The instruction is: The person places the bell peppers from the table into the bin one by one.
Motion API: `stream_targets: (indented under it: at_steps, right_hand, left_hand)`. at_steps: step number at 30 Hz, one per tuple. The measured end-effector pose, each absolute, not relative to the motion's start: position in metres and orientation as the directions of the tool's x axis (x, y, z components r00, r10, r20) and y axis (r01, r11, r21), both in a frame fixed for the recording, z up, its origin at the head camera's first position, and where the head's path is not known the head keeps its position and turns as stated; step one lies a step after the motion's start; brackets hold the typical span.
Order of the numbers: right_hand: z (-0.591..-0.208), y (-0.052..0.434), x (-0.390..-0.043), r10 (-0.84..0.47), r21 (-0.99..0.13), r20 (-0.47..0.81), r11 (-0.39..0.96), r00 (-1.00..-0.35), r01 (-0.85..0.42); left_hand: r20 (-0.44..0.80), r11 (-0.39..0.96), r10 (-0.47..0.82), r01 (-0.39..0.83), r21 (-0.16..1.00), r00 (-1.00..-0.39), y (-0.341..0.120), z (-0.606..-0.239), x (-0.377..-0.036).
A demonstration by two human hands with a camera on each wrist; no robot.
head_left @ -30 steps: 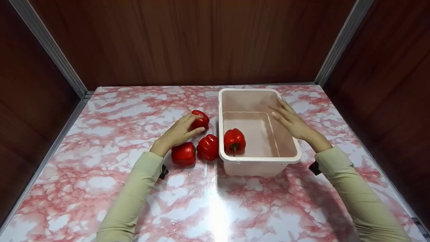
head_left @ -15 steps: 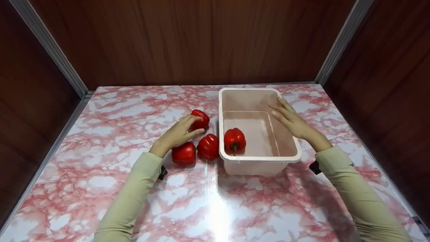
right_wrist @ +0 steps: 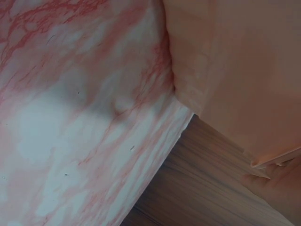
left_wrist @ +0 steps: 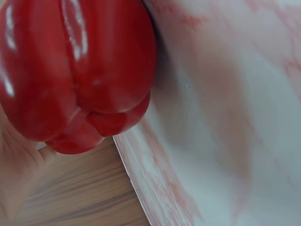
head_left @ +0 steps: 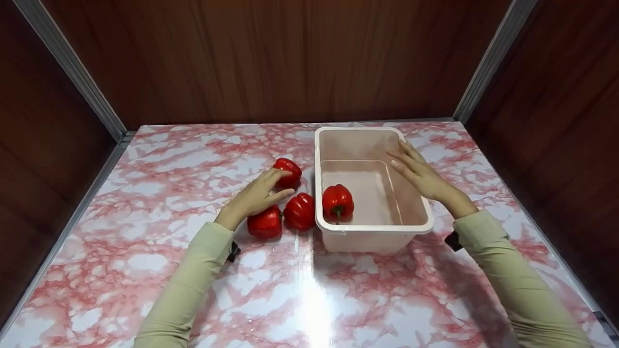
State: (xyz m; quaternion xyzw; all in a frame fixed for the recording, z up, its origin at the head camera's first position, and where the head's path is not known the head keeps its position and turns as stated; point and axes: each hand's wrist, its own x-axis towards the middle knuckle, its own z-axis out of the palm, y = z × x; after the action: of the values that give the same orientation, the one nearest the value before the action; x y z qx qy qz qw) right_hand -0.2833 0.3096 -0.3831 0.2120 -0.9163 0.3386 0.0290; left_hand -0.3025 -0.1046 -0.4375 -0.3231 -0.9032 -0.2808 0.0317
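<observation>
In the head view my left hand (head_left: pixel 256 193) reaches over a red bell pepper (head_left: pixel 265 223). Its fingertips lie at the left side of a farther red bell pepper (head_left: pixel 288 174); whether they touch is unclear. A third bell pepper (head_left: pixel 300 211) sits between these and the pale plastic bin (head_left: pixel 375 229). One more bell pepper (head_left: pixel 338 202) lies in the bin's near left corner. My right hand (head_left: pixel 418 176) rests at the bin's right rim, fingers extended over it. The left wrist view has one bell pepper (left_wrist: pixel 80 70) up close, beside part of my hand (left_wrist: pixel 19 165).
Red-and-white marbled tabletop (head_left: pixel 145 217) spreads around the bin and peppers. A dark wood-look panel (head_left: pixel 290 63) stands behind the table, with others at both sides, joined by metal posts (head_left: pixel 77 72). In the right wrist view the table edge (right_wrist: pixel 164 155) shows.
My left hand has drawn back slightly toward me, exposing more of the farthest bell pepper. The right hand, the bin and the peppers stay practically where they were.
</observation>
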Motion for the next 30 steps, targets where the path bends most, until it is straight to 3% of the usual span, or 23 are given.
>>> stream_targets:
  at_steps: [30]
  right_hand:
    - [-0.383, 0.309, -0.283, -0.372, -0.617, 0.206, 0.669, -0.905, -0.415]
  left_hand:
    - [0.140, 0.673, 0.531, 0.516, 0.529, -0.836, -0.113, -0.443, -0.290]
